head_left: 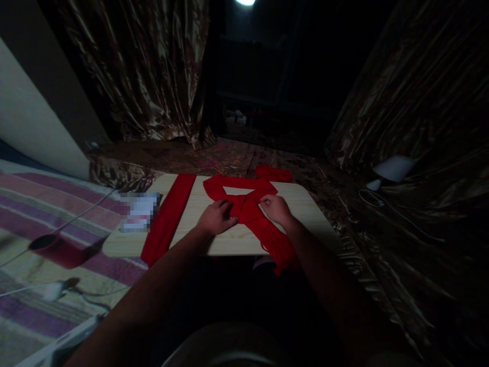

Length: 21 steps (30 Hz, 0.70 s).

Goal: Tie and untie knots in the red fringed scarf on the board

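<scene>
A red knitted scarf (249, 208) with a fringed end lies on a light wooden board (309, 216). Its band is laid in a loop on the far side and crosses over itself in the middle. My left hand (218, 217) rests at the left edge of the crossing, thumb apart from the bent fingers. At the right edge, my right hand (275, 208) has its fingers curled and pinched on the cloth. The fringe hangs over the board's near edge, partly behind my right forearm. A long flat red cloth strip (170, 219) runs along the board's left side.
A bunched red cloth (273, 173) lies at the far edge. A blurred-out white item (139, 211) sits on the board's left. Beside it on striped bedding are a red cylindrical object (59, 250), cables and a white plug (53, 290). A white lamp (393, 168) stands at right.
</scene>
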Available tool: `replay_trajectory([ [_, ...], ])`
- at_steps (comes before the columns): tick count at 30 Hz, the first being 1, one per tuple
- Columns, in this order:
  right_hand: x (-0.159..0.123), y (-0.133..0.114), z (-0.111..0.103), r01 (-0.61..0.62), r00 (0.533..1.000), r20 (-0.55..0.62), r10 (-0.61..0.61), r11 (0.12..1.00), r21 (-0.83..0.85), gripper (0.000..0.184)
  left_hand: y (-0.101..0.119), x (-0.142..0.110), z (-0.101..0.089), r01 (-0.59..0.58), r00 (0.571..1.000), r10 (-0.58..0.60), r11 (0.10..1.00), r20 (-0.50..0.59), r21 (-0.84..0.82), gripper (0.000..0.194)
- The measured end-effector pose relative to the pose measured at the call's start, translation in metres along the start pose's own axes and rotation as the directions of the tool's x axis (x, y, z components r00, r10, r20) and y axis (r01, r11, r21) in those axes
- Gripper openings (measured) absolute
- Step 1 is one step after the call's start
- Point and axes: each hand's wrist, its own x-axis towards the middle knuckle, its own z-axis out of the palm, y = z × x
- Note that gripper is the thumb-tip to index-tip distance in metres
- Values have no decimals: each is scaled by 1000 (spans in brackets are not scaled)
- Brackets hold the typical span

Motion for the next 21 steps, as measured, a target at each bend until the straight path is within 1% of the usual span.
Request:
replay_trajectory([
  [2,2,-15,9,92,995,28,-92,996,10,25,0,0,0,0,1000,-1,1000,-10,-7,68],
  [4,3,-24,17,150,987,69,-148,988,-31,35,0,0,1,-5,1000,4,1000,-20,-19,67],
  [6,2,-30,21,173,977,142,-159,980,-94,50,0,0,1,-11,1000,11,1000,-26,-25,68],
  [8,-1,-34,23,175,967,211,-140,972,-159,59,0,0,1,-10,999,9,999,-36,-30,67],
  [11,-8,-39,24,189,958,252,-134,960,-205,53,0,0,0,-8,998,4,998,-58,-61,59],
  [13,-14,-42,24,208,956,250,-156,958,-197,48,0,0,-2,-3,997,-3,996,-73,-87,52],
  [15,-20,-44,26,227,950,256,-177,957,-181,47,0,0,-4,9,997,-18,995,-80,-104,49],
  [18,-23,-42,27,253,935,295,-198,954,-160,49,1,1,-6,17,997,-25,994,-71,-106,50],
  [21,-20,-39,28,257,924,325,-203,958,-130,48,1,1,-6,1,998,-6,996,-57,-87,57],
])
